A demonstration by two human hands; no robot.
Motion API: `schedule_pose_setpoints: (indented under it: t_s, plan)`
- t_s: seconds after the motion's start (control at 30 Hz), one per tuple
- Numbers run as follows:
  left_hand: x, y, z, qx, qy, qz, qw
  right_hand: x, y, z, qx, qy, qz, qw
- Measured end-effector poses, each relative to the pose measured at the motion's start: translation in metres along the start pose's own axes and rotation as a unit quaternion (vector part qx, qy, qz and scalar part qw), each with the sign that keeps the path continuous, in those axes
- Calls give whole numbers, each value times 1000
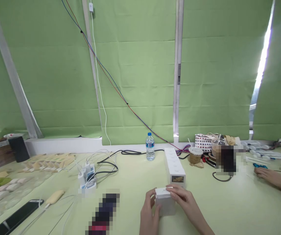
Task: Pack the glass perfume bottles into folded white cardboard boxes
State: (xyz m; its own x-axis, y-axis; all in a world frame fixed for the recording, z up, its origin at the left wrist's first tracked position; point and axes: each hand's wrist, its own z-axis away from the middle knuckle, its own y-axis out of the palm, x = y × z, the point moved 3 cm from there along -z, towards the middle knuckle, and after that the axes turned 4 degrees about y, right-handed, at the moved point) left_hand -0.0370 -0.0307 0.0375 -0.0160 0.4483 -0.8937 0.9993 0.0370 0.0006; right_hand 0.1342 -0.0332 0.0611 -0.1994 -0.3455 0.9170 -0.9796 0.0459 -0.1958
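A small white box [165, 206] is held between both hands above the near part of the table. My left hand [149, 209] grips its left side, with the thumb on the front face and fingers around behind. My right hand [183, 199] lies at the box's upper right, its fingers on the top edge by the lid. The lid sits on the box; I cannot tell how tightly it is closed. Just beyond stands a row of similar white boxes [175, 164], the nearest showing a dark and gold picture on its front.
A water bottle [150, 148] stands behind. To the left are a power strip [88, 176] with cables, a phone [18, 217] and a blurred-out dark object [105, 212]. A drink cup [195, 155] and a patterned basket [204, 142] are at right. Another person's hands [272, 178] work far right.
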Motion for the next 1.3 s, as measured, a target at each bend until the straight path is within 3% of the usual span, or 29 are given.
schedule_pose_setpoints:
  t_s: [0.37,0.57,0.73,0.93,1.3]
  plan:
    - [-2,2,1,7,0,-7,1000,-2,2,2,-15,-2,11,1000]
    - [3,-2,2,20,40,-76,996,-4,5,3,-57,1,29,998]
    - [9,-1,6,35,118,-155,980,-10,8,5,-80,0,59,995]
    - [11,-1,6,41,135,-205,969,-9,9,7,-83,-7,70,994]
    - [8,2,6,2,129,-165,978,2,3,7,-33,-46,91,994]
